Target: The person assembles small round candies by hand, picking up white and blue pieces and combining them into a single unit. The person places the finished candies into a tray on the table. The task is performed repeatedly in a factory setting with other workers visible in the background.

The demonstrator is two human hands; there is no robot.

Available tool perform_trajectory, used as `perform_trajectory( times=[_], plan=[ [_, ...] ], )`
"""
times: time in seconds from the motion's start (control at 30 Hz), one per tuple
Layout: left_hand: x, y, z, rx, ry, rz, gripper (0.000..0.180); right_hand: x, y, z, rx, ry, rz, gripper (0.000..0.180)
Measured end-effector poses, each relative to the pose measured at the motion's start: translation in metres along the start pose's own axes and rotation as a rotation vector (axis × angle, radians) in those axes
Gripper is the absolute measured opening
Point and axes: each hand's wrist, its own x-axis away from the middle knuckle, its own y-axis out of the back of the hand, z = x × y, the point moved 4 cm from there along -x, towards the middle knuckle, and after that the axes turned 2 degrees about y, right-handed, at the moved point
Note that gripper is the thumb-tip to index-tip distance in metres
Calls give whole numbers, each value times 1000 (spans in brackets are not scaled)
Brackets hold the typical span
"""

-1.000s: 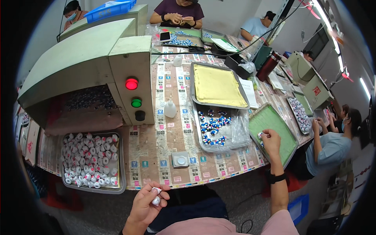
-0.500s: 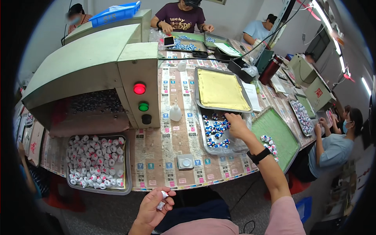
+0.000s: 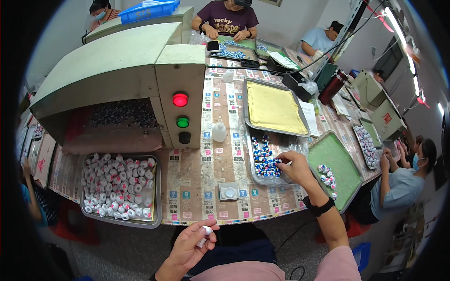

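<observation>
Touching blue pieces (image 3: pixel 266 167): right hand (image 3: pixel 296 167) (white pieces (image 3: pixel 206 230) in left hand (image 3: pixel 189 244)).

Left hand (image 3: pixel 196 241): open passage forward over the brown, patterned-paper tabletop (image 3: pixel 201 180), interrupted by a small square grey block with a white disc (image 3: pixel 228 191), then a white plastic squeeze bottle (image 3: pixel 219 132). Boxy pale-green metal machine (image 3: pixel 105 65) bars the far left. Right hand (image 3: pixel 294 167): yellow-lined rectangular metal tray (image 3: pixel 275 107) obstructs forward; crumpled clear plastic film (image 3: pixel 296 144) adjoins; green-lined metal tray (image 3: pixel 337 157) lies rightward
</observation>
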Motion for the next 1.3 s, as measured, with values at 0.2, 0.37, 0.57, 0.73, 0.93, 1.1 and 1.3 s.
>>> perform_trajectory(
  times=[0.2,0.37,0.57,0.73,0.93,1.1,1.3],
  plan=[
    [0,-5,-2,-2,12,-34,34,10,-3,13,107,160,-13,21],
    [-4,-2,1,-23,13,-9,32,14,-4,20,109,193,19,25],
    [-8,-5,1,-18,-12,-7,32,13,-6,13,13,84,-12,23],
    [-6,-5,-6,15,-38,13,33,18,-3,26,-82,97,-74,22],
    [-11,-2,-6,16,-21,31,31,46,-12,58,-372,-45,133,17],
    [-9,0,-5,99,5,54,30,63,-35,91,-598,-45,318,17],
    [-4,-7,-9,29,-35,28,28,65,-52,104,-794,-302,408,21]
  ],
)
